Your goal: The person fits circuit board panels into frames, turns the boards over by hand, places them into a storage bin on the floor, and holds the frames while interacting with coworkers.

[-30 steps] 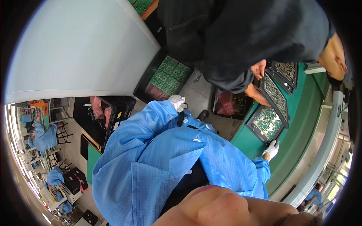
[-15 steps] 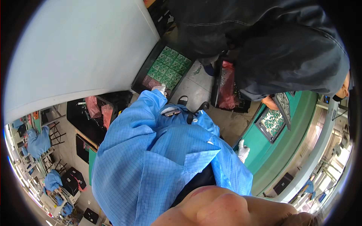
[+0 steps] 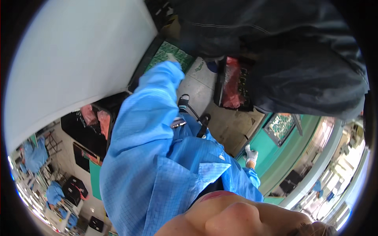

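Observation:
My left arm reaches forward over a black bin (image 3: 136, 74) holding sheets of green circuit boards (image 3: 159, 55). Motion blurs my white-gloved left hand (image 3: 171, 57), which is over the boards; its fingers cannot be made out. On the right, my white-gloved right hand (image 3: 251, 154) rests near the edge of a green tabletop (image 3: 258, 141), fingers apart and nothing seen in them. Farther along that tabletop, a dark-framed tray (image 3: 280, 129) bears light-coloured boards, with a dark panel (image 3: 297, 124) tilted at its side.
A person in dark clothing (image 3: 303, 70) stands close in front. By their legs sits a black bin (image 3: 220, 92) with pink wrap (image 3: 231, 86). Another black bin (image 3: 73, 126) with pink bags (image 3: 104, 122) stands left. A large white surface (image 3: 78, 47) fills the upper left.
My left hand has moved farther forward over the green boards. The other person's hand, earlier on the dark panel, is out of sight. My right hand stays by the tabletop edge.

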Demonstrator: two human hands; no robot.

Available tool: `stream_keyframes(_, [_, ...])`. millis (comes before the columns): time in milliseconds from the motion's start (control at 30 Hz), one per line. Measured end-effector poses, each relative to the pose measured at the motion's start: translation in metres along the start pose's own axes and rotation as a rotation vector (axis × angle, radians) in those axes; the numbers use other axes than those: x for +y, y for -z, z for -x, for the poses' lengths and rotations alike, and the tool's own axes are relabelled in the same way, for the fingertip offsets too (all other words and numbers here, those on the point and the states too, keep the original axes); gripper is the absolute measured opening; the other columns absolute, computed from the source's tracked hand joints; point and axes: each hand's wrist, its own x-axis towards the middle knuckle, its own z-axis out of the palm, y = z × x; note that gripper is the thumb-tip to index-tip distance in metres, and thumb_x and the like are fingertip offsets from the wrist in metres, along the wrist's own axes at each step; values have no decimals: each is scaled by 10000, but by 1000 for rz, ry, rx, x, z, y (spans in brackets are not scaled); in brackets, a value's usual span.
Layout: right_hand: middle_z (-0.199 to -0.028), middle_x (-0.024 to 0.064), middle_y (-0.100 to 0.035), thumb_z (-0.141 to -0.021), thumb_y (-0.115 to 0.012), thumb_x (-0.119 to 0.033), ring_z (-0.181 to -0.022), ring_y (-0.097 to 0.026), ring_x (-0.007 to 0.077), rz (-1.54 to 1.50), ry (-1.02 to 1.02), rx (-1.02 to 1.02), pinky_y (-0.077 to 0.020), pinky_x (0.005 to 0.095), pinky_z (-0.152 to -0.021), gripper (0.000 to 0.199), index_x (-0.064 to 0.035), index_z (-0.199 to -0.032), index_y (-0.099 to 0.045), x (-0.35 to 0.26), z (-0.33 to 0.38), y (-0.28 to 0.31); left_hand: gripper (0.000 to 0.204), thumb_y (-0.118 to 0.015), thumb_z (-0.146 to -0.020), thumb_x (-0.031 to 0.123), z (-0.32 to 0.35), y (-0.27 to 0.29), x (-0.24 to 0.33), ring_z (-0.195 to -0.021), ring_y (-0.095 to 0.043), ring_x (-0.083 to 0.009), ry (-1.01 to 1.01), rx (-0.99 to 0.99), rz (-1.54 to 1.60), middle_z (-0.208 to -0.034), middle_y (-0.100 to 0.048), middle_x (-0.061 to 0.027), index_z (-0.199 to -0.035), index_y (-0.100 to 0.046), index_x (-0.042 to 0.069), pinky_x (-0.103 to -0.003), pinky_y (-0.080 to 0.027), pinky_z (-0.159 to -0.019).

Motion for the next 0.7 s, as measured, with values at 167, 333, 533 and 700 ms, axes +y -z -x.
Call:
stream_keyframes(167, [-793,129,-666,-739,-793,-435,-625,-627,208,-123,71,-3,-502,354,-522,560,63,-938,-631,-15,9,6,188,-661,-786,306,-52,22,-20,-736,-645,-316,-119,-13,-336,-811,-659,-141,-801,-707,124,-464,-501,-629])
stream_keyframes(333, [-1015,254,-672,-679,-812,-513,-985,-653,375,-22,55,63,-502,406,-866,700,68,-1017,-615,-27,13,16,231,-659,-773,328,-72,0,5,-772,-666,-343,-454,-266,-834,-855,-698,-158,-813,-732,113,-468,-531,-676])
stream_keyframes(533, [-1007,261,-667,-672,-820,-500,-974,-657,384,-38,37,84,-510,417,-866,679,54,-1005,-615,-4,7,21,301,-607,-859,221,76,-125,142,-604,-567,-293,39,-651,396,-794,-625,-157,-1119,-614,71,-428,-461,-511])
stream_keyframes(700, [-1052,225,-655,-737,-777,-463,-1007,-636,380,-114,88,84,-509,429,-867,576,14,-1031,-642,9,17,31,454,-561,-939,177,169,-135,289,-451,-470,-155,-249,-854,159,-691,-567,-55,-1365,-429,96,-315,-388,-397])
